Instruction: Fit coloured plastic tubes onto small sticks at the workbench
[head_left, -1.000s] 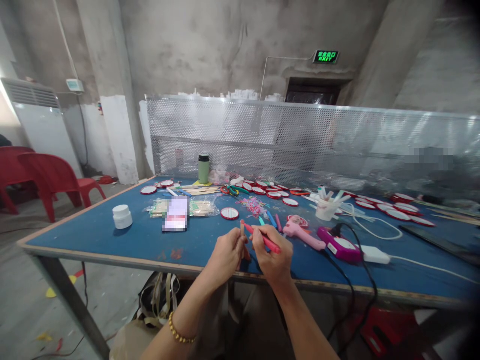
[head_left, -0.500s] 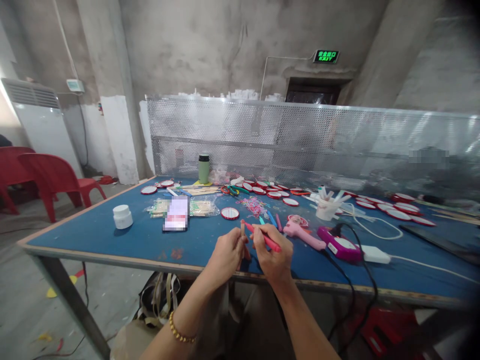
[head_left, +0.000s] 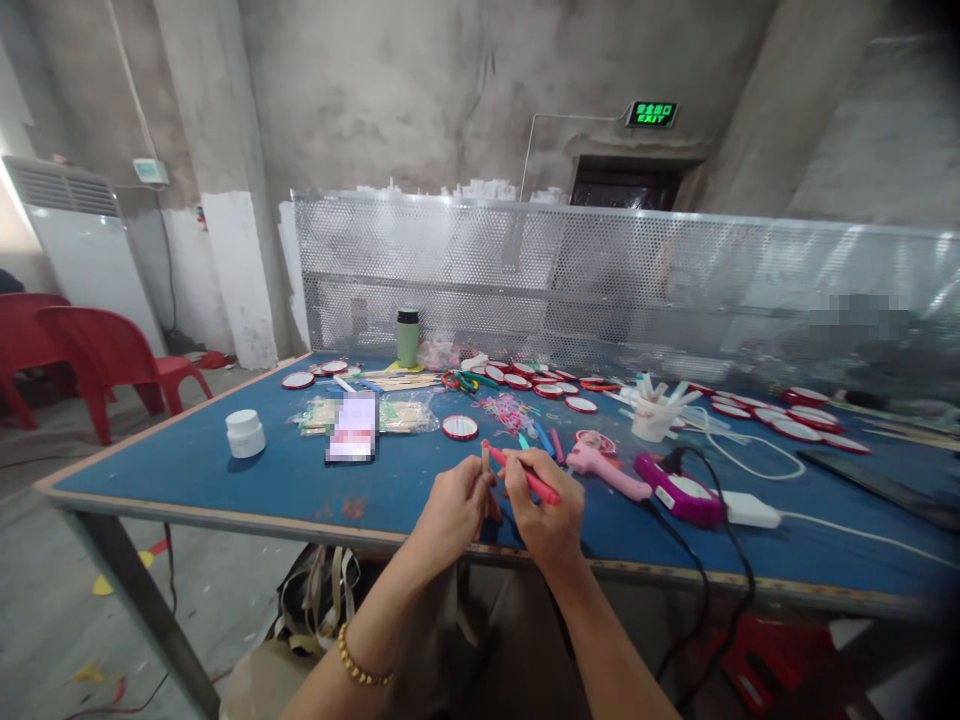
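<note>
My left hand (head_left: 455, 503) is closed around a thin wooden craft stick (head_left: 486, 463), held upright near the table's front edge. In my right hand (head_left: 553, 512) is a red marker pen (head_left: 541, 488), gripped like a writing tool and slanting up to the left. The pen's far end meets or nearly meets the top of the stick; contact is too small to make out. Beyond my hands lie a round red-rimmed disc (head_left: 460, 428) and a heap of small colourful pieces (head_left: 508, 412). A pink glue gun (head_left: 611, 472) rests right of my right hand.
A phone (head_left: 352, 428) lies over packaged sticks (head_left: 409, 414), with a white jar (head_left: 245, 434) further left. A green bottle (head_left: 407, 340) stands at the back. To the right are a cup of pens (head_left: 654, 420), a purple power block (head_left: 679, 490), cables and more red-rimmed discs (head_left: 795, 427).
My right hand and the red marker pen have shifted very slightly. My left hand and the stick stay in place, and nothing was picked up or released.
</note>
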